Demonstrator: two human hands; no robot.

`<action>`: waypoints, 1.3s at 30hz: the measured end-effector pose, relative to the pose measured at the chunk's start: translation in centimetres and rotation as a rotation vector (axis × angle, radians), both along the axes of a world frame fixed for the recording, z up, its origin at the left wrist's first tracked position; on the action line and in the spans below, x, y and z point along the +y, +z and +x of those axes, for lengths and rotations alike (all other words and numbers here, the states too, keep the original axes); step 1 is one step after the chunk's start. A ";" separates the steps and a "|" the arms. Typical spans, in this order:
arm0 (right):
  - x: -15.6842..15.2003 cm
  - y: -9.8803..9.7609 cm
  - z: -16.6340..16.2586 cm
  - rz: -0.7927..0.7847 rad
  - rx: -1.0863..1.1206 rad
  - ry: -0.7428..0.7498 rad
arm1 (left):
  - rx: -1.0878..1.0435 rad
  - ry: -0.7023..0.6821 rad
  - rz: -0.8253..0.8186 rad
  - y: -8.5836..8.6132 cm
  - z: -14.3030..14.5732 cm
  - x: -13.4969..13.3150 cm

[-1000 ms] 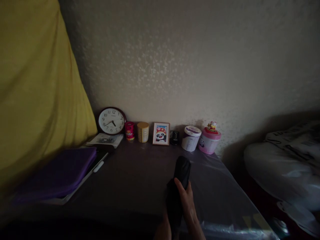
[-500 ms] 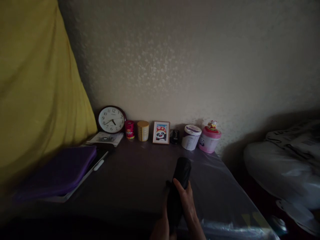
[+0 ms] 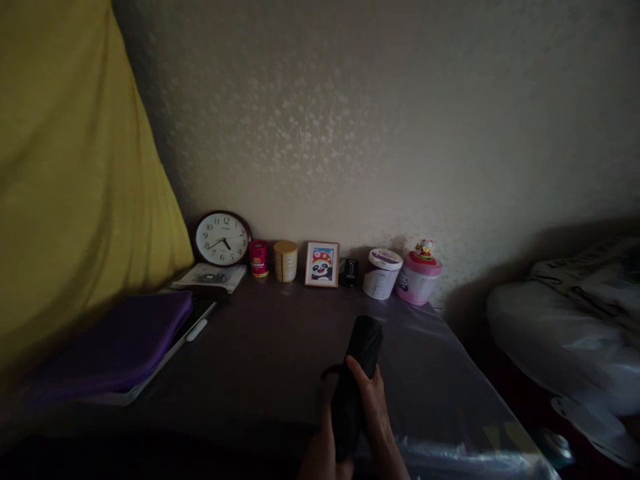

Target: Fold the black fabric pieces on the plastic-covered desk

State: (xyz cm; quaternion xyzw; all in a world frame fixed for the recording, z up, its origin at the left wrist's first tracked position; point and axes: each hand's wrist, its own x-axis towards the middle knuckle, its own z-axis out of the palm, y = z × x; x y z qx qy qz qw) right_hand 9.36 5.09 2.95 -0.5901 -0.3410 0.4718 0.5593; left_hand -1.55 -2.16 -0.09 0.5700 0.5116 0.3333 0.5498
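A black folded umbrella (image 3: 354,393) points away from me above the near part of the table, tilted a little to the right. My right hand (image 3: 371,401) wraps round its middle from the right side, thumb lying on top. At its lower end my left hand (image 3: 324,450) grips it from the left, with most of the fingers hidden beneath. A short dark strap (image 3: 330,370) sticks out from the umbrella's left side.
Along the wall on the dark table (image 3: 260,347) stand a clock (image 3: 223,239), a red can (image 3: 259,260), a yellow canister (image 3: 285,262), a panda picture frame (image 3: 322,265) and two tubs (image 3: 382,275). A purple sleeve (image 3: 125,340) lies left, by a yellow curtain (image 3: 75,167).
The dark strap now stands out further to the left of the umbrella. My left hand has shifted slightly at the lower end; my right hand keeps its hold.
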 end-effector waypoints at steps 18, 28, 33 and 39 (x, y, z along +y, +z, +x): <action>-0.3 0.0 -0.7 0.006 0.064 0.007 | 0.236 -0.034 0.036 2.2 -1.0 0.0; -0.1 -0.3 -0.6 0.003 -0.042 0.033 | 0.006 -0.004 -0.012 1.3 -1.6 1.9; 0.8 -1.7 0.0 0.146 -0.515 -0.049 | 0.322 0.121 0.511 -1.9 -1.9 3.3; 1.5 -3.4 0.5 0.423 -0.841 0.097 | 0.566 0.069 0.456 -1.6 -2.1 3.8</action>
